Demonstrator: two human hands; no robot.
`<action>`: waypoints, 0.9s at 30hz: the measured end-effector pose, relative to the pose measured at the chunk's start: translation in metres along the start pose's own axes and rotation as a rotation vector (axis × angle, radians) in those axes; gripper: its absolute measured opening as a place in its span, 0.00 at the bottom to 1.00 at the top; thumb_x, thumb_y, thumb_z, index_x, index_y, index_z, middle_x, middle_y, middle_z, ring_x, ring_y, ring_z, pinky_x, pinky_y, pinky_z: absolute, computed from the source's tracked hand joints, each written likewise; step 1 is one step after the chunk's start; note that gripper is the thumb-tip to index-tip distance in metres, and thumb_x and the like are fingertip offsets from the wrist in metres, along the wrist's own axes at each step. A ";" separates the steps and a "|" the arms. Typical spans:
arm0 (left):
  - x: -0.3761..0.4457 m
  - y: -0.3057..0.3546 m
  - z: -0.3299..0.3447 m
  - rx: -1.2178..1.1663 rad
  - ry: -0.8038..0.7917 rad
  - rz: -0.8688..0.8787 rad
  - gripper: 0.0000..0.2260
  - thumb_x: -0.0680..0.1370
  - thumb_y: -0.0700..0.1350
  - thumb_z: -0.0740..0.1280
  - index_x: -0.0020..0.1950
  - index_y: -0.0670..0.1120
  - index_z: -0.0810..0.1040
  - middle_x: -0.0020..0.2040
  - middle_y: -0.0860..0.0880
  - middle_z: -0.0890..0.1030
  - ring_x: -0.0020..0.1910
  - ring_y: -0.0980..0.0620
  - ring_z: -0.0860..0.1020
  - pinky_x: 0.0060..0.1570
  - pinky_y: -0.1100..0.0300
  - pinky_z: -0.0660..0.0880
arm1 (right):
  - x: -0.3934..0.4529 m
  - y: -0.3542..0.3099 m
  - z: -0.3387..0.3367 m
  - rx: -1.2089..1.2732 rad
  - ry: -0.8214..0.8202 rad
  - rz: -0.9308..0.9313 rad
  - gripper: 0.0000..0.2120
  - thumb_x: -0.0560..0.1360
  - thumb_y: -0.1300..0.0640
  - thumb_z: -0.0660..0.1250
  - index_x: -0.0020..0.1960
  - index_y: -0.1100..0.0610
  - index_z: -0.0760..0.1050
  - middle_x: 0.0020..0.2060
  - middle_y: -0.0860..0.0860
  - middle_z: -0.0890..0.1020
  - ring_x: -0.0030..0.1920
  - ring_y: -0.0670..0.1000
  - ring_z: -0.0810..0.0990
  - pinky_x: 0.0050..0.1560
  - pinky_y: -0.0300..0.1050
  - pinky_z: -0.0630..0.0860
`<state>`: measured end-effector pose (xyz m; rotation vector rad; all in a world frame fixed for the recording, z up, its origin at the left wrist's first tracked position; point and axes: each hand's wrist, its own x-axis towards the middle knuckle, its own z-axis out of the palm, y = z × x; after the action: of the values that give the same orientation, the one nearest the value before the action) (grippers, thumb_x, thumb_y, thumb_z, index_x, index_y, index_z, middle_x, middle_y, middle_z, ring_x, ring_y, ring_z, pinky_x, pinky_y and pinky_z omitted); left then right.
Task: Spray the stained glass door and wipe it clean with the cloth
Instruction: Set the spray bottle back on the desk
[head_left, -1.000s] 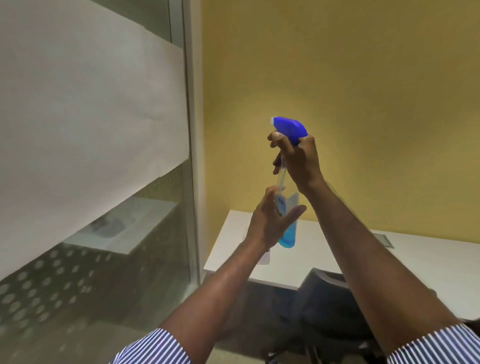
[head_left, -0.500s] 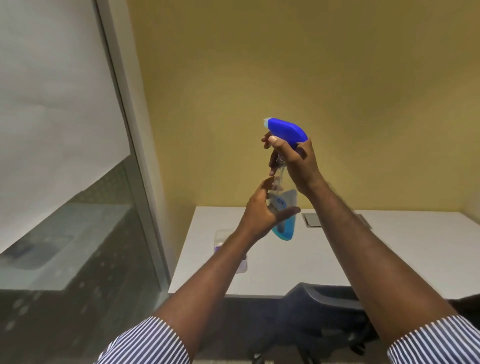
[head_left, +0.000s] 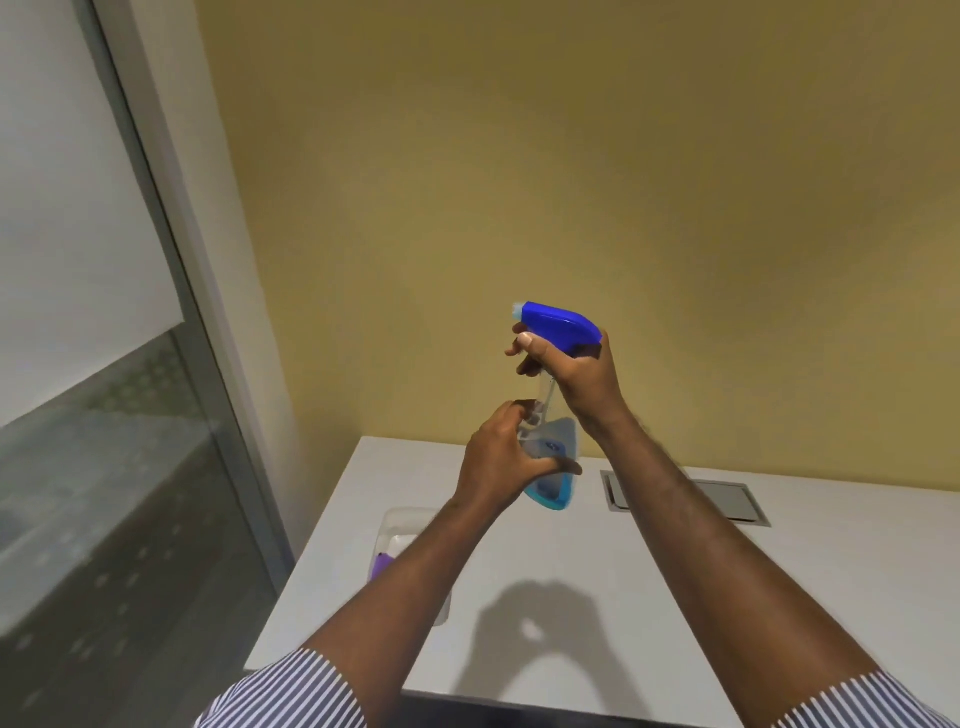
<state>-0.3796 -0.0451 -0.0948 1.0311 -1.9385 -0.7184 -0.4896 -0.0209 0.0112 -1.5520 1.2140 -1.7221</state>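
A clear spray bottle (head_left: 557, 434) with a blue trigger head and blue liquid at the bottom is held up over the white desk. My right hand (head_left: 576, 382) grips its neck just under the blue head, fingers at the trigger. My left hand (head_left: 501, 457) wraps the lower body of the bottle. The nozzle points left, toward the glass door (head_left: 104, 467) at the left edge, which has a frosted band above and clear, dotted glass below. No cloth is in view.
A white desk (head_left: 649, 571) stands against the yellow wall. On its left part sits a clear plastic container (head_left: 402, 525) with something purple inside, partly hidden by my left forearm. A grey cable hatch (head_left: 727, 501) is set into the desk behind my right arm.
The view has turned right and down, away from the glass door and toward the desk. Both hands still hold the bottle and have lowered in front of the desk.
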 end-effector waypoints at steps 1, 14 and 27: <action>0.008 -0.005 0.006 0.013 -0.007 -0.003 0.38 0.62 0.65 0.80 0.64 0.48 0.75 0.58 0.52 0.81 0.53 0.54 0.78 0.53 0.54 0.82 | 0.006 0.008 -0.005 0.013 -0.002 0.016 0.10 0.78 0.61 0.72 0.57 0.64 0.82 0.43 0.58 0.87 0.39 0.56 0.85 0.46 0.50 0.83; 0.073 -0.111 0.062 -0.039 -0.209 -0.199 0.33 0.61 0.61 0.82 0.58 0.54 0.71 0.55 0.54 0.79 0.53 0.49 0.79 0.54 0.48 0.81 | 0.046 0.137 -0.014 -0.014 -0.086 0.252 0.14 0.73 0.59 0.78 0.57 0.61 0.82 0.46 0.59 0.84 0.46 0.50 0.81 0.46 0.41 0.77; 0.083 -0.227 0.135 -0.056 -0.353 -0.342 0.36 0.59 0.63 0.80 0.63 0.57 0.71 0.51 0.59 0.82 0.49 0.55 0.81 0.53 0.51 0.82 | 0.028 0.258 -0.002 -0.004 -0.148 0.512 0.11 0.72 0.67 0.76 0.43 0.55 0.78 0.34 0.44 0.79 0.38 0.45 0.78 0.40 0.34 0.74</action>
<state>-0.4326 -0.2163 -0.3058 1.2852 -2.0401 -1.2073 -0.5443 -0.1636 -0.1987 -1.2067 1.3877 -1.2523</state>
